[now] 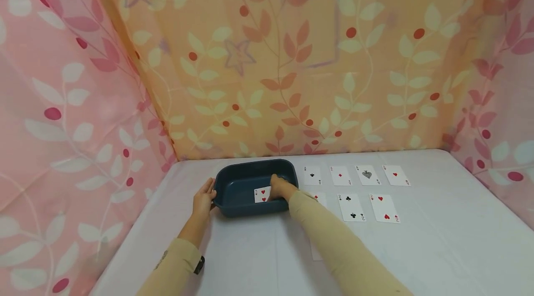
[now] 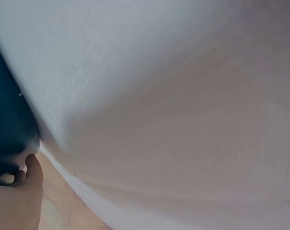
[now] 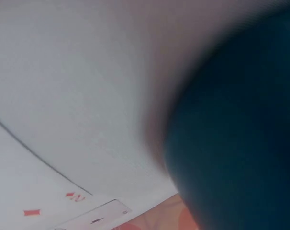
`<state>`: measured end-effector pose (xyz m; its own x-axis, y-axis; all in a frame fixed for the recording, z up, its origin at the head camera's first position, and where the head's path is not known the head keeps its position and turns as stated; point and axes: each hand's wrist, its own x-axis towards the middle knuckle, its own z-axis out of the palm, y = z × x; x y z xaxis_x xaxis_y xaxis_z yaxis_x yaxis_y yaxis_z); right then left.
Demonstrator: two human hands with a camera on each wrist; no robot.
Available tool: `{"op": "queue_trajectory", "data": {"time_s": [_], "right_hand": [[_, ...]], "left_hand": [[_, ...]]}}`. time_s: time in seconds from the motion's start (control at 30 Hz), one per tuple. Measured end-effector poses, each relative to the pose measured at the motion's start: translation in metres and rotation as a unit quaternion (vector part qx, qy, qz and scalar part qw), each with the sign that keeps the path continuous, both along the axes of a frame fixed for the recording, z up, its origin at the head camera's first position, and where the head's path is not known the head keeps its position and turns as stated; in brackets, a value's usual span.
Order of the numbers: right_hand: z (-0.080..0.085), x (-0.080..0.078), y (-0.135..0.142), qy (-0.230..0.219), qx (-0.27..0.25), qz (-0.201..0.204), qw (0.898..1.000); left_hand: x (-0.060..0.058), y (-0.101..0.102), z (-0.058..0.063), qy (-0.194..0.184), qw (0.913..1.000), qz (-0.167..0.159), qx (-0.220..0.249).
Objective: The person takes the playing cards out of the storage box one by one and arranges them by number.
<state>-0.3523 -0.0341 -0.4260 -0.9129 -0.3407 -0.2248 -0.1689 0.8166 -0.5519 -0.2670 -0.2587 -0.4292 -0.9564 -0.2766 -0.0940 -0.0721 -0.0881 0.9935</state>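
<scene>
A dark blue rectangular tub (image 1: 250,210) stands on the white-covered table. My left hand (image 1: 203,198) grips its left end, with the thumb at the rim; in the left wrist view, fingers (image 2: 34,167) curl at the tub's edge. My right hand (image 1: 281,188) reaches over the right side into the tub and holds a playing card (image 1: 262,195) with red hearts by its right part. The hand covers the rest of that card, and its number is too small to read. The right wrist view shows the tub's outer wall (image 3: 231,139), not the fingers.
Right of the tub lies a row of aces: clubs (image 1: 312,175), diamonds (image 1: 340,176), spades (image 1: 367,175) and hearts (image 1: 396,175). Nearer are a two of clubs (image 1: 351,207), a two of hearts (image 1: 384,208) and a partly covered diamond card (image 1: 320,198). Another card (image 1: 315,252) shows beside the right sleeve.
</scene>
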Motion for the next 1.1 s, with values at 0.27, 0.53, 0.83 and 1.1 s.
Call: {"op": "queue_trajectory", "data": {"time_s": [0.27, 0.53, 0.83, 1.1], "right_hand": [[-0.0018, -0.0033, 0.0011, 0.025, -0.004, 0.038, 0.999], [-0.0034, -0.0044, -0.0008, 0.027, -0.034, 0.050, 0.998], [-0.0026, -0.0054, -0.0036, 0.045, -0.022, 0.020, 0.999], [-0.0018, -0.0065, 0.0002, 0.020, -0.188, -0.001, 0.982]], "left_hand": [[-0.0008, 0.0009, -0.0003, 0.002, 1.0000, 0.000, 0.005], [-0.0012, -0.0002, -0.0007, -0.004, 0.9999, 0.001, 0.011], [-0.0022, -0.0006, -0.0009, -0.005, 0.9998, 0.001, 0.017], [-0.0014, 0.0005, 0.0002, -0.008, 0.9998, 0.006, 0.015]]}}
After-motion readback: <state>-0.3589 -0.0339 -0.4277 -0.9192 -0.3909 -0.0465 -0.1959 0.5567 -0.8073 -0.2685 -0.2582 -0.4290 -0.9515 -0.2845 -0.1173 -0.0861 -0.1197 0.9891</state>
